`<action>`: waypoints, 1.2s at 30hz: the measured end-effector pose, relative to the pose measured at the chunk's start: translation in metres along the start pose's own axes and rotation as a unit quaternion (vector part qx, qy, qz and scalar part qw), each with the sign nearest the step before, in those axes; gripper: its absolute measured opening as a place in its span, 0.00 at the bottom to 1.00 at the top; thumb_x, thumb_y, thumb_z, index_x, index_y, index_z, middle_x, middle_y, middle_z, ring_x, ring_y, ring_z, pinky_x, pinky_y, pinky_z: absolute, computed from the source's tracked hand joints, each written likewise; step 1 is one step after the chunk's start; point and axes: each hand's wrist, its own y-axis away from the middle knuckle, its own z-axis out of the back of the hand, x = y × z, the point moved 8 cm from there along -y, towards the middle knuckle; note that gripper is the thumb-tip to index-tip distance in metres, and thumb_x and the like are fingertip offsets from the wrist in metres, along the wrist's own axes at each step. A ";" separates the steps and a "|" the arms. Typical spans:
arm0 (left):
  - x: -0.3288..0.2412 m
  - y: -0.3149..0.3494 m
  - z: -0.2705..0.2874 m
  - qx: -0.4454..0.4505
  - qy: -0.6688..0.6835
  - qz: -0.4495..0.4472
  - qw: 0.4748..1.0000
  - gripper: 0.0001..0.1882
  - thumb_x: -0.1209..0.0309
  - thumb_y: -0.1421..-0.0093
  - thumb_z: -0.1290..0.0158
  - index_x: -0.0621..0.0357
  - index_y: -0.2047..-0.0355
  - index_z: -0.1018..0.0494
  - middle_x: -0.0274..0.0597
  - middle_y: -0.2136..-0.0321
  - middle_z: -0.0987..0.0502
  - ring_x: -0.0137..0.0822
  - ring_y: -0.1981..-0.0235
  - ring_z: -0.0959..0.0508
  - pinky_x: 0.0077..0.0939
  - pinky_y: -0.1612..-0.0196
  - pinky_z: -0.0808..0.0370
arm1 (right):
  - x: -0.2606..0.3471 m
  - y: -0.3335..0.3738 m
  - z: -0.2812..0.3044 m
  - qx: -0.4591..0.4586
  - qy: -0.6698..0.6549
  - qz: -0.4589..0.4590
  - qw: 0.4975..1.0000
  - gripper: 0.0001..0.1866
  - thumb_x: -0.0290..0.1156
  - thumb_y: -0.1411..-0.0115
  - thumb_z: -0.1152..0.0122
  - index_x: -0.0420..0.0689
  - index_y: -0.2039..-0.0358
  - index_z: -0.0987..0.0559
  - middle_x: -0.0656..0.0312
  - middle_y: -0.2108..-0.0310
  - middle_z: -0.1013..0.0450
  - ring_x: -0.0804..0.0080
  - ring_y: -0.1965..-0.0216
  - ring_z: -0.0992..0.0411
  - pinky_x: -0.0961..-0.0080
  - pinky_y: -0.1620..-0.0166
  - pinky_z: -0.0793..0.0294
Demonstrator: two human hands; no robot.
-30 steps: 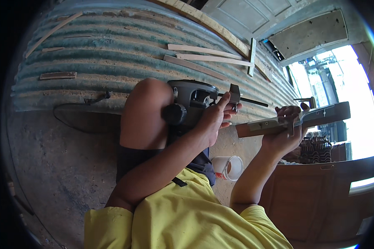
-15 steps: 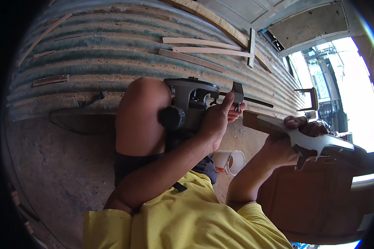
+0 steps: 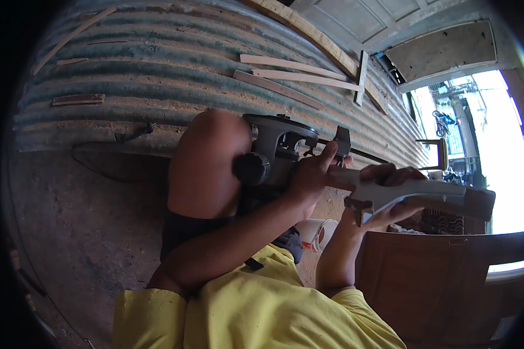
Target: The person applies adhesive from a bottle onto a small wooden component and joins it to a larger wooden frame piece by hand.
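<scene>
Left hand [image 3: 308, 175] pinched dark block [image 3: 343, 140] on rod [image 3: 371, 155] of power tool [image 3: 272, 139], beside bent knee [image 3: 212, 131] | right hand [image 3: 387, 217] closed round curved piece [image 3: 428, 191], end near left hand | block sat on rod; piece handheld, looked unfixed; remainder untellable

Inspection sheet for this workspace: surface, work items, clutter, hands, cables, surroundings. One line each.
Surface: corrugated sheet with bands of brown dust; dark, worn floor alongside.
Work items: dark power tool by the knee, round base facing away from the body; dark block at its rod; long grey-and-brown piece.
Clutter: wooden strips and a short wood scrap on the sheet; white bucket, partly hidden.
Hands: left hand grips the block; right hand grips the long piece.
Cables: dark cord at the sheet's near edge; connection unclear.
Surroundings: pale panelled door, brown wooden panel, bright opening.
</scene>
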 end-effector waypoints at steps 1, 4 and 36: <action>0.000 -0.004 0.000 0.005 -0.023 -0.015 1.000 0.34 0.38 0.29 0.51 0.60 0.52 0.20 0.37 0.55 0.15 0.26 0.58 0.22 0.29 0.46 0.29 | 0.017 0.003 0.010 -0.066 0.028 -0.035 0.997 0.24 0.52 0.27 0.49 0.45 0.45 0.35 0.63 0.67 0.34 0.66 0.71 0.27 0.70 0.66 0.20; 0.002 -0.014 0.010 0.019 -0.076 -0.046 0.996 0.33 0.38 0.29 0.51 0.59 0.53 0.19 0.37 0.55 0.15 0.26 0.58 0.23 0.28 0.47 0.29 | 0.048 0.001 0.047 -0.147 0.330 -0.070 0.930 0.20 0.46 0.27 0.45 0.46 0.46 0.35 0.64 0.68 0.35 0.69 0.74 0.29 0.70 0.68 0.20; 0.010 -0.014 0.006 0.053 -0.073 -0.040 0.995 0.29 0.43 0.25 0.56 0.56 0.51 0.20 0.36 0.52 0.16 0.26 0.55 0.22 0.30 0.44 0.29 | 0.035 -0.002 0.058 -0.157 0.209 -0.069 0.963 0.19 0.45 0.21 0.62 0.42 0.59 0.31 0.66 0.76 0.40 0.63 0.79 0.32 0.72 0.75 0.29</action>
